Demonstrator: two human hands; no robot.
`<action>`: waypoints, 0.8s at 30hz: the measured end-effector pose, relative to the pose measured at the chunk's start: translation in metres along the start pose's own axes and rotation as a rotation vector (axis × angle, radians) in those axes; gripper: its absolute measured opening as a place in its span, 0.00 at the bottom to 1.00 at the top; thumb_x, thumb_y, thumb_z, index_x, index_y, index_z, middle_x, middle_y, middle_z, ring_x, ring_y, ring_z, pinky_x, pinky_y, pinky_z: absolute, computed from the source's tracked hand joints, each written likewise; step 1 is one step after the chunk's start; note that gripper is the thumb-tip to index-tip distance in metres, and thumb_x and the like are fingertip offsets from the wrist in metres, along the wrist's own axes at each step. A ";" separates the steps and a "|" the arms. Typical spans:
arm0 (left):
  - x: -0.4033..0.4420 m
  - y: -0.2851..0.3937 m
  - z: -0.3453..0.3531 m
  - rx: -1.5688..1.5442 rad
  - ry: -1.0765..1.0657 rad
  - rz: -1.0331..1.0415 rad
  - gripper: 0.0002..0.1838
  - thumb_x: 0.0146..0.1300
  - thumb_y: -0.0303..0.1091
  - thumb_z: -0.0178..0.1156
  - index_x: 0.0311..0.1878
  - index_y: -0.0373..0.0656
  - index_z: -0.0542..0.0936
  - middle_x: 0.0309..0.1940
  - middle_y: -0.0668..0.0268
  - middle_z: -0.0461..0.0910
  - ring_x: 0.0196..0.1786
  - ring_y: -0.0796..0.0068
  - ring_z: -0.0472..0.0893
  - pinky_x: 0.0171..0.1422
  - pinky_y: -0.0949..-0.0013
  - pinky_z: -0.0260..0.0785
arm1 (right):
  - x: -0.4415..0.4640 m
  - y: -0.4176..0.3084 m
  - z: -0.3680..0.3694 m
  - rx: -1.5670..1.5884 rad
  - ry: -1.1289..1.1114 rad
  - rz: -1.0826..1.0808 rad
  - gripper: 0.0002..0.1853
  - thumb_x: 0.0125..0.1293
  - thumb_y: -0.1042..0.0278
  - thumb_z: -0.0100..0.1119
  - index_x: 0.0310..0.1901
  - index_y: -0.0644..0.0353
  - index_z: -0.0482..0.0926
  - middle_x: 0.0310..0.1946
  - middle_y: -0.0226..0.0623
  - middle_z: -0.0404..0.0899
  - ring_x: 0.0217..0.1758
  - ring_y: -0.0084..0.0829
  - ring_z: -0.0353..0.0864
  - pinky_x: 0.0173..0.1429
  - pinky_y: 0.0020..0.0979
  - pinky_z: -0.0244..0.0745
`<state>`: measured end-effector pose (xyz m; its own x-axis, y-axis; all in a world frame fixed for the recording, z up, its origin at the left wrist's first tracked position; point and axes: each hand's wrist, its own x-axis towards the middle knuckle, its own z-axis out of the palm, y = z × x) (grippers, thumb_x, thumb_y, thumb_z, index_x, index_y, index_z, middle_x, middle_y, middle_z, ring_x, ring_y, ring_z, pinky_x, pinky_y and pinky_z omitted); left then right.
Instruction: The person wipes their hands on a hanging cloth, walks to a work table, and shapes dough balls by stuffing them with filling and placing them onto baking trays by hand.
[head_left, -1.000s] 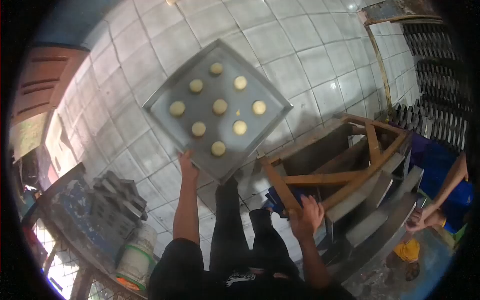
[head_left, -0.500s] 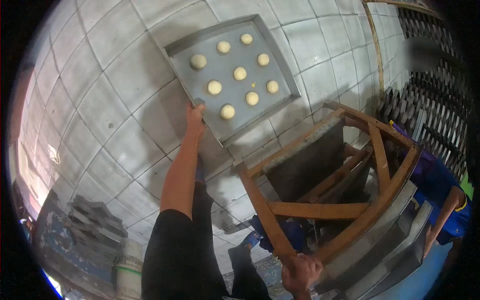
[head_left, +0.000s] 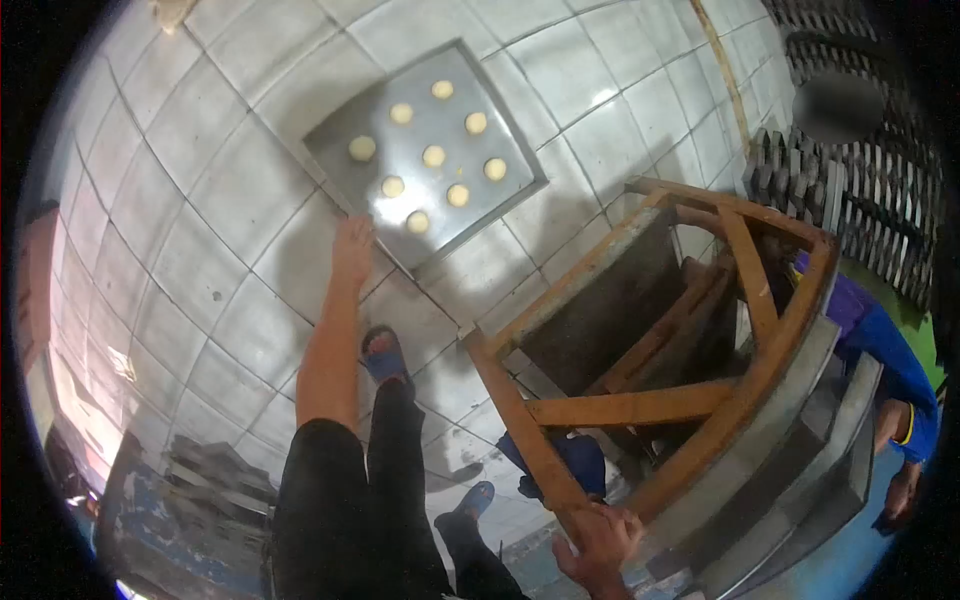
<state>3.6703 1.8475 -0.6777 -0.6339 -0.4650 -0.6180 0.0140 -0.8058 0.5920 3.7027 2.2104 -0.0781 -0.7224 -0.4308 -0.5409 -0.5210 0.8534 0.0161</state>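
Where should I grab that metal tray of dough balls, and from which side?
I'd grip the raised rim of the metal tray midway along two opposite sides: left hand from the near left, where its fingers meet the edge, right hand from the far right. The wide, shallow shape would likely balance best that way, and the dough balls sit loose, so keep it level.

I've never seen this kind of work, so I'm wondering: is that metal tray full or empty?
Partly filled: the tray carries nine pale round balls, spaced apart, with bare metal showing between them.
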 end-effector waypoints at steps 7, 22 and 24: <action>-0.128 0.078 0.076 0.153 -0.103 -0.274 0.34 0.79 0.49 0.51 0.79 0.39 0.59 0.74 0.55 0.67 0.77 0.57 0.66 0.79 0.50 0.58 | -0.009 0.007 -0.011 0.244 0.215 -0.039 0.21 0.59 0.49 0.72 0.47 0.53 0.86 0.45 0.33 0.85 0.56 0.34 0.81 0.69 0.46 0.65; -0.576 0.226 0.255 0.693 -0.187 -0.004 0.34 0.75 0.50 0.58 0.76 0.39 0.65 0.68 0.51 0.74 0.67 0.56 0.76 0.71 0.54 0.66 | -0.162 -0.010 0.024 0.989 0.234 -0.739 0.12 0.73 0.62 0.56 0.47 0.61 0.83 0.46 0.46 0.85 0.54 0.44 0.82 0.60 0.44 0.75; -0.659 0.233 0.295 0.733 -0.323 0.202 0.33 0.76 0.47 0.58 0.75 0.36 0.66 0.64 0.52 0.78 0.64 0.59 0.78 0.69 0.57 0.69 | -0.259 0.030 -0.037 1.050 -0.028 -0.876 0.13 0.75 0.61 0.56 0.48 0.61 0.83 0.46 0.46 0.85 0.54 0.44 0.83 0.59 0.42 0.75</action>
<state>3.8636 2.0739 0.0203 -0.8661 -0.3564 -0.3506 -0.2858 -0.2225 0.9321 3.8576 2.3364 0.0935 -0.3219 -0.9448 -0.0610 -0.2022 0.1315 -0.9705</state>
